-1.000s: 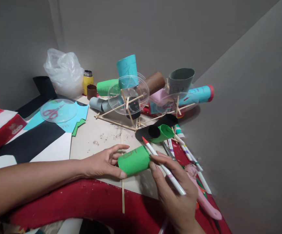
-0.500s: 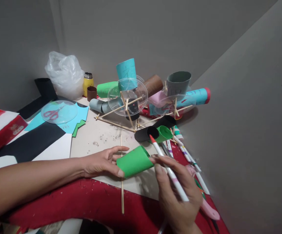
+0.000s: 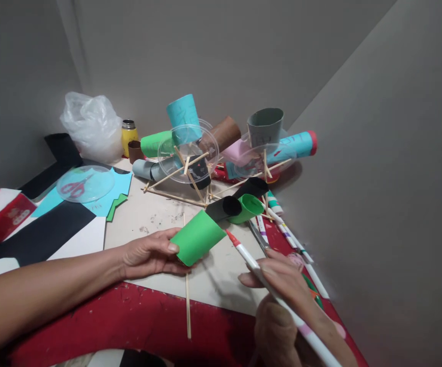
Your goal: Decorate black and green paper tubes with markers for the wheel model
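Observation:
A green paper tube [image 3: 199, 237] is tilted in my left hand [image 3: 150, 255], whose thumb rests on its lower left end. My right hand [image 3: 289, 311] grips a white marker [image 3: 282, 302] with a red tip pointing up and left. That tip is close to the tube's right end; whether they touch I cannot tell. Beneath the tube a thin wooden stick [image 3: 188, 311] lies across the board's front edge. Just behind it are a black tube [image 3: 221, 208] and another green tube [image 3: 247, 209].
Behind stands a stick frame [image 3: 175, 196] with clear discs and coloured tubes. Scissors [image 3: 76, 187] show at a clear lid, left. A plastic bag [image 3: 91, 125], a yellow bottle [image 3: 129, 140] and a red-and-white pack [image 3: 3, 216] are around. Markers [image 3: 316, 275] line the right edge.
The green tube has turned and tipped, and my left thumb now lies on its outer side. My right hand has come away from the tube, moving right and down with the marker. The view has shifted slightly.

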`<state>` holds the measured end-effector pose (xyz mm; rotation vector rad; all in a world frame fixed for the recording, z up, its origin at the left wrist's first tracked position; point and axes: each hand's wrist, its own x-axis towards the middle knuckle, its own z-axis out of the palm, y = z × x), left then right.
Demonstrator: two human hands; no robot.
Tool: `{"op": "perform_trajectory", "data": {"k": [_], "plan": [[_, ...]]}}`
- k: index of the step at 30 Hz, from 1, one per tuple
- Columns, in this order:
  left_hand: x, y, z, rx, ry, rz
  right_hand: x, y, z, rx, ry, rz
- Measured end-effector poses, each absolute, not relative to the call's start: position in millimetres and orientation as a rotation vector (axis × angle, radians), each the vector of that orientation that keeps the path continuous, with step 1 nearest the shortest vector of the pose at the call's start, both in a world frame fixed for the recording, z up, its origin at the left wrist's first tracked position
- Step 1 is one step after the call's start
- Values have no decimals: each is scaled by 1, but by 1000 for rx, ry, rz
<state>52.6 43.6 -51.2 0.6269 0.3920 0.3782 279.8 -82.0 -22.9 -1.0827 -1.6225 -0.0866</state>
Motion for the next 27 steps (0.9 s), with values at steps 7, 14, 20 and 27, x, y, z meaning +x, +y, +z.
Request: {"op": "perform_trajectory", "data": {"k": [7,14,20,27], "plan": [[58,37,-46,726,484,463,274,-75,-13,-1026,-1796,-200],[60,35,-47,743,543,487,271,-72,-17,-1045,-1752,-211],[59,35,-47,734,542,484,269,-73,-17,-1062,-1722,-233],[61,35,-48,752,543,479,269,-71,-19,-1063,-1743,-220]]}}
